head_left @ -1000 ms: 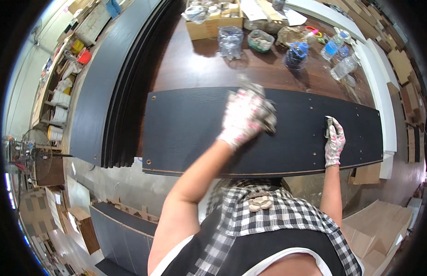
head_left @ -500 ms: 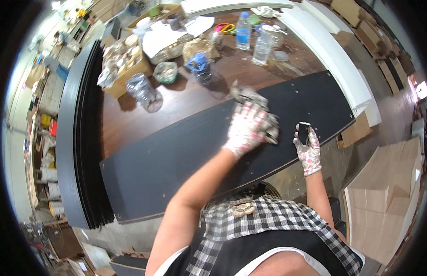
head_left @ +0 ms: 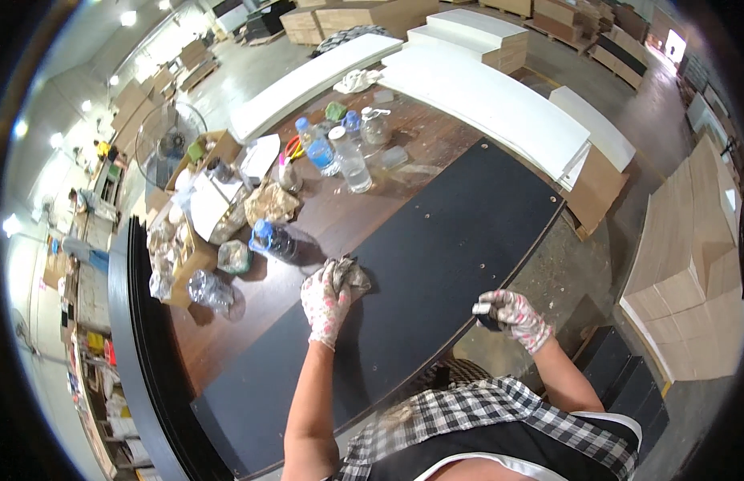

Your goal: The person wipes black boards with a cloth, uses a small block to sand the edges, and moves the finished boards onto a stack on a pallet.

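Both gloved hands partly hide rag [head_left: 349, 276] and small block [head_left: 486, 314].

I see a crumpled grey rag [head_left: 349, 276] bunched under my left fingers [head_left: 328, 290], pressed flat on a long black panel [head_left: 436, 248], panel lying diagonally across the desk, a small dark block [head_left: 486, 314] pinched in my right fingers [head_left: 508, 309] at the panel's near edge

My left hand [head_left: 327, 301] slides the crumpled rag [head_left: 349, 275] back from the middle of the black board [head_left: 436, 256] to its far edge. My right hand [head_left: 512, 315] drops off the board's top to its near edge, gripping a small dark block [head_left: 487, 314].
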The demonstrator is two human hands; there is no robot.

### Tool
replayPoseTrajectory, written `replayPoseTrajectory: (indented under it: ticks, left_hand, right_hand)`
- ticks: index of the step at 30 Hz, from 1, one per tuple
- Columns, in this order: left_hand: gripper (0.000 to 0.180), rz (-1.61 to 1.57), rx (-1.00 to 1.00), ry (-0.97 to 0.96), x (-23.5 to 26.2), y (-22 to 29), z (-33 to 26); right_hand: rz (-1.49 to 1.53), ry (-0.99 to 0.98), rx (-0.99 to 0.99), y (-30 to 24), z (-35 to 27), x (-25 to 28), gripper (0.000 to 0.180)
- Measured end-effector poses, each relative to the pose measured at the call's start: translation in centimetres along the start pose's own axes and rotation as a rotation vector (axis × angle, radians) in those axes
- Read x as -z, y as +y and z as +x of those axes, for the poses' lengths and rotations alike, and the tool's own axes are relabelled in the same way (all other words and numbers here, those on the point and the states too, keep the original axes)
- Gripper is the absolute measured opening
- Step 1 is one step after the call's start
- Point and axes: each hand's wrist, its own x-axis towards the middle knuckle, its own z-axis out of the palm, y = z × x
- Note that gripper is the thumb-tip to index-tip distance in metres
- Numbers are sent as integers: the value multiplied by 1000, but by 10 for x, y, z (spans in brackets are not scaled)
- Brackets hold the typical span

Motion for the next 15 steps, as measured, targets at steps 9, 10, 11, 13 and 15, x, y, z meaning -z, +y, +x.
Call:
replayPoseTrajectory:
  ticks: [9, 10, 11, 13, 15]
  left_hand:
    - [43, -49, -17, 6, -2, -3, -3]
    - [43, -48, 5, -17, -2, -3, -2]
    - [42, -47, 26, -39, -1, -3, 0]
    - [41, -46, 55, -83, -2, -7, 3]
    - [35, -123, 50, -77, -3, -14, 7]
  right_hand:
    - [-173, 185, -72, 0, -35, -4, 44]
    - [-157, 208, -50, 2, -32, -11, 43]
    - [-112, 259, -46, 3, -27, -20, 37]
    - [-52, 247, 17, 11, -19, -26, 33]
    - [-100, 262, 55, 15, -14, -28, 33]
